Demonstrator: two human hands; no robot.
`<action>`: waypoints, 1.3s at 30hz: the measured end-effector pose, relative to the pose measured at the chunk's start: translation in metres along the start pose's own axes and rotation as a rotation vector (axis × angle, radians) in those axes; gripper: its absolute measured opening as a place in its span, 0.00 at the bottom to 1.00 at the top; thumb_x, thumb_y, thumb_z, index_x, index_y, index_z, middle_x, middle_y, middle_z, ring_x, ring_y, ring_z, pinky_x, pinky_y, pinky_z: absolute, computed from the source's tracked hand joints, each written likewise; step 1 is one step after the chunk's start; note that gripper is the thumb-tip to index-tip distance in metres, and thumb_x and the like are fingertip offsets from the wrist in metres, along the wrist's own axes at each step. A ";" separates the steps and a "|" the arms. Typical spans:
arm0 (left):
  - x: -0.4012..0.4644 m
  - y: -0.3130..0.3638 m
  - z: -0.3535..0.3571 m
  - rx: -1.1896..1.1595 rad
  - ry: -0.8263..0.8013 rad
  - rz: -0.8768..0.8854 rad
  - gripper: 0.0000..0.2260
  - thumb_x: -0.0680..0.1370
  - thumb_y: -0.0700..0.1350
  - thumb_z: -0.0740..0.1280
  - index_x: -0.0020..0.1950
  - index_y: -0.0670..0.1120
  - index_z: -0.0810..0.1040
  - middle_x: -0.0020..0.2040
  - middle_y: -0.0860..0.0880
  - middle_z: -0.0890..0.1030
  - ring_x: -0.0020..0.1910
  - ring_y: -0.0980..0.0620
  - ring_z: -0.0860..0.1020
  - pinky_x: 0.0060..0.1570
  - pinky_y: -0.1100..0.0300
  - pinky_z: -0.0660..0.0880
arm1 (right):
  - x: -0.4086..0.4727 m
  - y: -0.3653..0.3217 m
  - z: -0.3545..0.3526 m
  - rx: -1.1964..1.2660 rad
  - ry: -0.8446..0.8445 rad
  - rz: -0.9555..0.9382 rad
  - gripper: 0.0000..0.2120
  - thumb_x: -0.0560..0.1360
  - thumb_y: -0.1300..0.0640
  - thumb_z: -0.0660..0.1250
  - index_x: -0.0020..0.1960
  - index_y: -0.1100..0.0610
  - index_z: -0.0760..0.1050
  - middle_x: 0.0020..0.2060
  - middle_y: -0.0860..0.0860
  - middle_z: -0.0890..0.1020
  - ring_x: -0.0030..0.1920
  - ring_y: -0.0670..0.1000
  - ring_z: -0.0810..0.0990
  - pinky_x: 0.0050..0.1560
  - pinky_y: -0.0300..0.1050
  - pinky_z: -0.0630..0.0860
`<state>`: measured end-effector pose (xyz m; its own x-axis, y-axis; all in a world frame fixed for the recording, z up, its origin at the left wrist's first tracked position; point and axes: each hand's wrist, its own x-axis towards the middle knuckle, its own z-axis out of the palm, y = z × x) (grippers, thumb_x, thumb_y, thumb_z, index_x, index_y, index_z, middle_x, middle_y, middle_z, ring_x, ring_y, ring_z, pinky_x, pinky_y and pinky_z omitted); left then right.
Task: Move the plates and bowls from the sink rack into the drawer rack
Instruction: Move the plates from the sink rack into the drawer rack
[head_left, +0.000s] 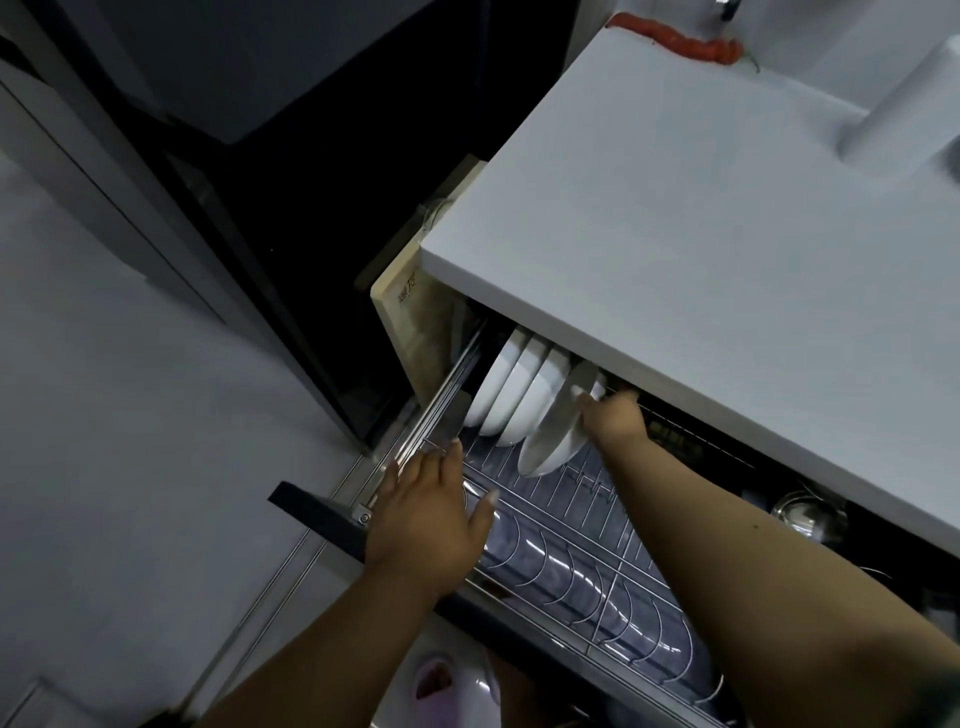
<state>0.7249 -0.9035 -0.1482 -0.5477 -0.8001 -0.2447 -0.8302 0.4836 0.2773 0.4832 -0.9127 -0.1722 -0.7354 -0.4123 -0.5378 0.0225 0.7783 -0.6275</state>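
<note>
1. Right hand (613, 415) is deep in the pulled-out drawer, arm stretched forward under the lip of the countertop (675, 234), fingers curled over the upper edge of a white plate (550, 436) and holding it.
2. That plate stands on its edge, tilted, in the drawer rack (587, 525), its lower rim down among the wires, just in front of the row already there.
3. Behind it, three white bowls (514, 389) stand on edge side by side at the back left of the rack, close together and partly under the countertop.
4. Left hand (431, 514) is flat, palm down, fingers straight and slightly spread, gripping nothing; it is over the rack's left edge beside the drawer's metal rail (441, 395), but contact with either is not clear.
5. The front part of the rack shows curved chrome dividers over a shiny tray.
6. To the right inside the drawer, a shiny steel vessel (805, 514) sits in shadow.
7. A wooden cutting board (410, 332) stands upright against the cabinet's left side.
8. A red chilli (680, 39) lies at the countertop's far edge.
9. The floor (130, 389) is pale grey; a dark appliance (260, 130) stands to the left.
</note>
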 end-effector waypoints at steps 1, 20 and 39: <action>0.000 0.000 0.000 -0.008 0.002 -0.003 0.37 0.74 0.65 0.41 0.76 0.45 0.60 0.71 0.45 0.71 0.71 0.47 0.66 0.73 0.47 0.57 | 0.002 -0.001 0.002 -0.025 0.004 -0.011 0.28 0.75 0.50 0.69 0.66 0.64 0.65 0.61 0.61 0.77 0.61 0.61 0.76 0.61 0.51 0.72; -0.003 0.002 -0.006 -0.057 -0.013 -0.029 0.32 0.79 0.63 0.50 0.78 0.47 0.52 0.72 0.48 0.68 0.70 0.50 0.64 0.70 0.55 0.59 | 0.021 -0.016 0.026 -0.278 -0.064 -0.024 0.29 0.77 0.43 0.62 0.66 0.66 0.70 0.62 0.62 0.77 0.62 0.61 0.75 0.59 0.46 0.71; -0.005 0.004 -0.008 -0.099 -0.045 -0.054 0.23 0.81 0.56 0.54 0.73 0.47 0.63 0.67 0.47 0.73 0.61 0.48 0.73 0.58 0.54 0.71 | -0.055 0.007 -0.006 -0.245 -0.061 -0.305 0.17 0.80 0.50 0.60 0.63 0.59 0.73 0.53 0.57 0.81 0.46 0.54 0.77 0.42 0.39 0.65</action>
<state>0.7254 -0.9001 -0.1384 -0.5086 -0.8060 -0.3029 -0.8455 0.4011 0.3525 0.5194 -0.8818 -0.1432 -0.6416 -0.6639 -0.3841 -0.3590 0.7025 -0.6145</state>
